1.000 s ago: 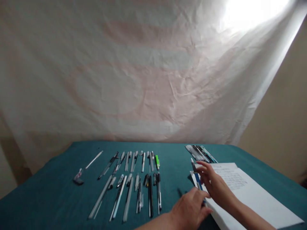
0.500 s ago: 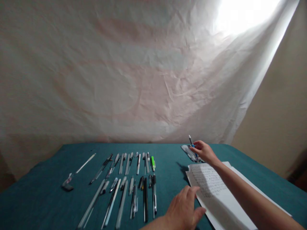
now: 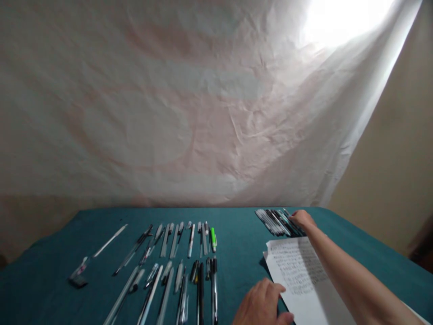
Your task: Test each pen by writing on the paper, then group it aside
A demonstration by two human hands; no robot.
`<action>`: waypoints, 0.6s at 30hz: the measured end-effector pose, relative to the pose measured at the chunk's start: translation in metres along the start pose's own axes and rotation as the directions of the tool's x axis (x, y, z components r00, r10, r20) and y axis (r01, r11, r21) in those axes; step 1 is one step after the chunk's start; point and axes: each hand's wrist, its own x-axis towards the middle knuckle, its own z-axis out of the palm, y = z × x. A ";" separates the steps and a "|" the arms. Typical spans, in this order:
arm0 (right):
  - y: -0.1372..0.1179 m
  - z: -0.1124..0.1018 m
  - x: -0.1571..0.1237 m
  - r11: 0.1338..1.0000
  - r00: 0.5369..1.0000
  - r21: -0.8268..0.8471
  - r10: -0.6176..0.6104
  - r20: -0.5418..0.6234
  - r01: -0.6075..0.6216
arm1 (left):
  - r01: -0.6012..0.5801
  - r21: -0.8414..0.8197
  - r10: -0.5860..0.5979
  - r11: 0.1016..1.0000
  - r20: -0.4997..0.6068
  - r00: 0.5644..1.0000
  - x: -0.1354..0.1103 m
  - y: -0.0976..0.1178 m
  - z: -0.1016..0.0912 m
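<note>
My right hand (image 3: 304, 220) reaches to the far right of the table, its fingers closed on a pen (image 3: 287, 212) at the right end of a row of pens (image 3: 270, 222). Most of the held pen is hidden by the hand. Near the front, my left hand (image 3: 260, 303) hovers by the left edge of a stack of paper (image 3: 304, 275) covered in handwriting. Its thumb stands apart from the fingers and nothing is in it. My right forearm crosses over the paper.
Two rows of pen parts and caps lie at left centre, among them a black pen (image 3: 200, 291) and a green highlighter (image 3: 213, 239). Further left are a thin white refill (image 3: 110, 240) and a dark-ended eraser-like piece (image 3: 79, 277). A teal cloth (image 3: 237, 253) covers the table; a pale sheet hangs behind.
My right hand has moved right and down with the pen, from above the row to its right end. My left hand has shifted slightly lower. The camera view has tilted a little.
</note>
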 end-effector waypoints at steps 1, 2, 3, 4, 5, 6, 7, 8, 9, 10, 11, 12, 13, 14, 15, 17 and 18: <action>0.002 0.002 -0.001 1.000 1.000 -0.002 0.006 0.026 -0.006 | -0.005 0.001 0.005 1.000 -0.001 1.000 0.000 0.000 0.001; 0.004 0.004 -0.001 1.000 0.998 -0.006 0.014 0.054 -0.014 | -0.016 0.003 0.016 1.000 -0.002 1.000 0.000 -0.001 0.001; 0.005 0.005 -0.002 1.000 0.997 -0.012 0.021 0.077 -0.020 | -0.032 0.005 0.032 0.999 -0.004 0.999 0.000 -0.001 0.002; 0.007 0.006 -0.002 1.000 0.995 -0.015 0.023 0.094 -0.022 | -0.046 0.006 0.046 0.999 -0.007 0.999 0.000 -0.002 0.003; 0.009 0.007 -0.002 1.000 0.994 -0.017 0.024 0.108 -0.022 | -0.056 0.007 0.056 0.998 -0.011 0.998 0.000 -0.003 0.004; 0.011 0.007 -0.002 1.000 0.993 -0.019 0.022 0.117 -0.020 | -0.061 0.007 0.061 0.998 -0.018 0.998 -0.001 -0.004 0.004; 0.012 0.006 -0.002 1.000 0.992 -0.021 0.019 0.123 -0.016 | -0.066 0.007 0.066 0.998 -0.026 0.998 -0.002 -0.004 0.004; 0.012 0.005 -0.002 1.000 0.992 -0.023 0.014 0.124 -0.011 | -0.072 0.010 0.072 0.997 -0.036 0.997 -0.002 -0.005 0.004; 0.011 0.003 -0.003 1.000 0.993 -0.024 0.005 0.121 -0.003 | -0.087 0.015 0.087 0.996 -0.045 0.995 -0.002 -0.005 0.003; 0.009 0.000 -0.003 1.000 0.994 -0.024 -0.007 0.112 0.010 | -0.111 0.026 0.113 0.993 -0.056 0.992 -0.002 -0.005 0.002; 0.007 -0.003 -0.005 0.999 0.995 -0.022 -0.024 0.100 0.027 | -0.146 0.039 0.148 0.989 -0.065 0.987 -0.001 -0.004 0.001; 0.003 -0.006 -0.008 0.999 0.995 -0.016 -0.049 0.089 0.051 | -0.182 0.055 0.186 0.982 -0.075 0.980 0.000 -0.003 0.001; -0.002 -0.009 -0.012 0.997 0.993 -0.006 -0.082 0.082 0.082 | -0.218 0.072 0.223 0.973 -0.082 0.971 0.000 0.000 0.000; -0.008 -0.012 -0.017 0.992 0.989 0.010 -0.122 0.083 0.122 | -0.246 0.084 0.253 0.966 -0.087 0.964 0.000 0.004 0.000; -0.014 -0.015 -0.024 0.986 0.981 0.031 -0.169 0.092 0.167 | -0.259 0.088 0.267 0.962 -0.096 0.959 -0.001 0.010 0.002; -0.026 -0.020 -0.043 0.959 0.951 0.088 -0.278 0.137 0.268 | -0.263 0.060 0.267 0.963 -0.081 0.960 -0.007 0.023 0.009; -0.032 -0.023 -0.054 0.941 0.928 0.120 -0.333 0.164 0.317 | -0.239 0.017 0.240 0.971 -0.074 0.968 -0.014 0.030 0.014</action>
